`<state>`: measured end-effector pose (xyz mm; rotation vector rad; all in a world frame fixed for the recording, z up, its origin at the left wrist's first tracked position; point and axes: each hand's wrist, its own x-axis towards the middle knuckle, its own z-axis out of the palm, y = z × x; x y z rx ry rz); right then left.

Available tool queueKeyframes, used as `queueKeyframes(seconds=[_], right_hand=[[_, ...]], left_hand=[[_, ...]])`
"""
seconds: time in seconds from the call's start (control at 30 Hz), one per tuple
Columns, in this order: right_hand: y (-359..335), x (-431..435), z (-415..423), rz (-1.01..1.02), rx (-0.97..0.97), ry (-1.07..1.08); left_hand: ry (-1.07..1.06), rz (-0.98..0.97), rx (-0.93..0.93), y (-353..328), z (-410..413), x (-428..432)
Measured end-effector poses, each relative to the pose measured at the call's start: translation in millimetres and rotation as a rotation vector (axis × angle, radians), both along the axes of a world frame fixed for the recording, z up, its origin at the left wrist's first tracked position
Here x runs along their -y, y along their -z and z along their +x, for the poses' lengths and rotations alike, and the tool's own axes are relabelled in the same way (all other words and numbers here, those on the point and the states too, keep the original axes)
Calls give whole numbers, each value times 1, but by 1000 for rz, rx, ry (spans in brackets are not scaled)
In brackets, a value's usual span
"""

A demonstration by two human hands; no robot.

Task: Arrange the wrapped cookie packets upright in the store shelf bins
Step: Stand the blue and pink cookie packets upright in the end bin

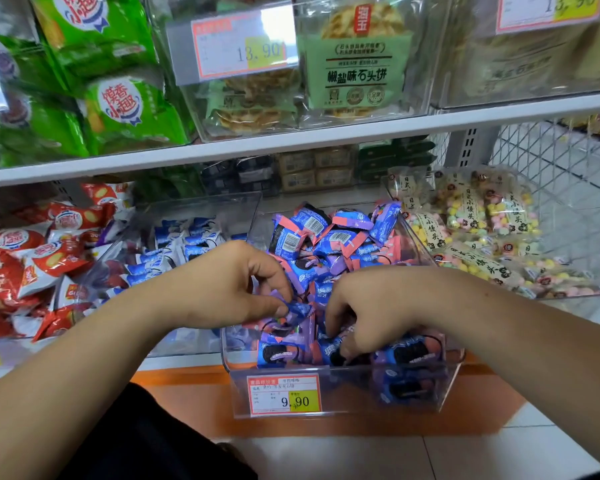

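A clear plastic bin [347,396] on the lower shelf holds several blue, pink and purple wrapped cookie packets [329,237]. Both my hands are inside it near the front. My left hand [229,285] pinches the corner of one blue-purple packet [297,308] between thumb and fingers. My right hand [371,310] reaches down with curled fingers among the front packets [281,353], its fingertips partly hidden between the wrappers. Packets at the front stand on edge; those at the back lie jumbled.
To the left stands a bin of blue-white packets [177,244], and beyond it red-white packets [32,258]. On the right is a bin of pastel puff packets [478,230]. The upper shelf [291,140] overhangs. A price tag [284,394] hangs on the bin front.
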<state>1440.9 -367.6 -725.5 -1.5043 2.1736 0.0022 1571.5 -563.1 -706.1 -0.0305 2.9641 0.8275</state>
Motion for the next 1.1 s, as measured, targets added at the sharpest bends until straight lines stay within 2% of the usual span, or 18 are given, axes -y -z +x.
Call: queueKeyframes(seconds=[0.2,0.37,0.5,0.6,0.73,0.8,0.9,0.97,1.0,1.1], right_hand=[[2,-2,-8,-75,166,79],[4,1,-4,-5,68,63],[3,-2,-4,-20,97,90],[7,-3,-9,-214,117,169],[1,-6,-10,-477,331,272],[2,-6,-10,-568,276,281],[2,-9,-19,-612,-7,340],[3,-12,-26,-542,-167,368],[2,-13,-26,-502,-187,374],[0,-16,-19,-397,-206,337]], left_hand=[[-9,13,3,0,0,-1],[-65,97,-59,-1,0,-3],[-117,227,-84,-2,2,0],[-120,226,-79,-3,3,1],[-146,261,-141,-4,1,-5],[-168,279,-220,-3,-3,-14],[-184,210,-284,0,-12,-25],[-136,60,-205,1,-19,-30],[-95,22,-88,1,-22,-32],[18,75,342,5,-35,-36]])
